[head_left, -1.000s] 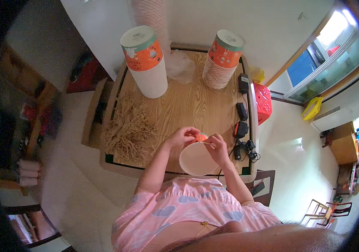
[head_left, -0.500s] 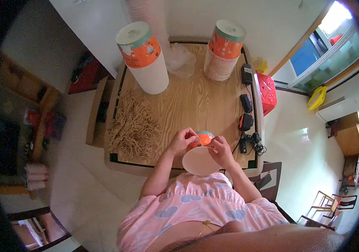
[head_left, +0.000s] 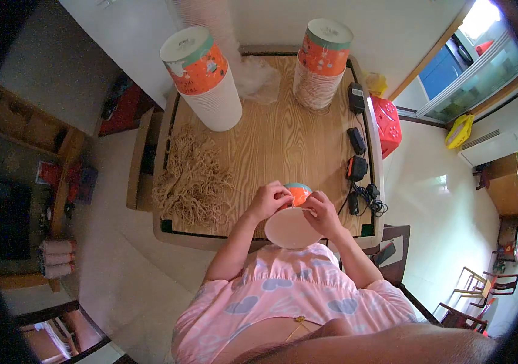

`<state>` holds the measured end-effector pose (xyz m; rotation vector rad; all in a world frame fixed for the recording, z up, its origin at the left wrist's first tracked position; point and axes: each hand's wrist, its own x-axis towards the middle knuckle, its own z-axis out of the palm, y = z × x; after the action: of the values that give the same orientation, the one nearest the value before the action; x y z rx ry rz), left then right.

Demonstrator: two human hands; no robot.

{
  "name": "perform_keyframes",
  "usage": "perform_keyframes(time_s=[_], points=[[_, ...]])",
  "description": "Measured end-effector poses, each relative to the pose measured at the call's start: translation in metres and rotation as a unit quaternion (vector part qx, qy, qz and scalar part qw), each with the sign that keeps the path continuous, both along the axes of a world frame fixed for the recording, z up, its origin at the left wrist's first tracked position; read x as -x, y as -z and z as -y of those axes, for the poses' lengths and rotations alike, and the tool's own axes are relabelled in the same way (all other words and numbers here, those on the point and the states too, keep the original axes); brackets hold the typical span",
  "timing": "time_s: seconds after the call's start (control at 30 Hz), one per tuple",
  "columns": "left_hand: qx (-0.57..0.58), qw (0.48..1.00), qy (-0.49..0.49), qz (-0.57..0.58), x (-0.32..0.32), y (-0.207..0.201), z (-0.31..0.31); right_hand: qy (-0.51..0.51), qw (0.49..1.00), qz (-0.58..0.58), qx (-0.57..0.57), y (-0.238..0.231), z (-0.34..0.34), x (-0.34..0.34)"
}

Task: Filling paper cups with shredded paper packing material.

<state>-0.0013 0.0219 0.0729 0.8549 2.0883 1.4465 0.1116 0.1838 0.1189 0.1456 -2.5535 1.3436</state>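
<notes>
A large paper cup (head_left: 293, 229), orange and teal outside and white inside, is tipped at the near edge of a wooden table (head_left: 265, 136), its mouth toward the wearer. The left hand (head_left: 274, 200) and right hand (head_left: 321, 212) are set at its upper side, fingers bent and drawn in narrow; what is pinched between them cannot be told. The cup is probably light, smooth and easily dented, best held by its firmer rim or with a gentle spread grip on the sides. Loose brown twine (head_left: 191, 179), likely soft and easily tangled, is heaped left. Two cup stacks, left (head_left: 219, 100) and right (head_left: 324, 57), are stood beyond.
</notes>
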Motion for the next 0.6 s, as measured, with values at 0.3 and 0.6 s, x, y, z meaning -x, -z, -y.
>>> perform_keyframes(time_s=[0.3,0.6], points=[[-0.120,0.978,-0.035,0.167,0.002,-0.003,-0.013,-0.019,0.925,0.198,0.324,0.010,-0.009,0.032],[-0.119,0.976,-0.039,0.177,-0.001,-0.001,-0.018,0.028,0.923,0.248,0.293,0.024,-0.017,0.038]])
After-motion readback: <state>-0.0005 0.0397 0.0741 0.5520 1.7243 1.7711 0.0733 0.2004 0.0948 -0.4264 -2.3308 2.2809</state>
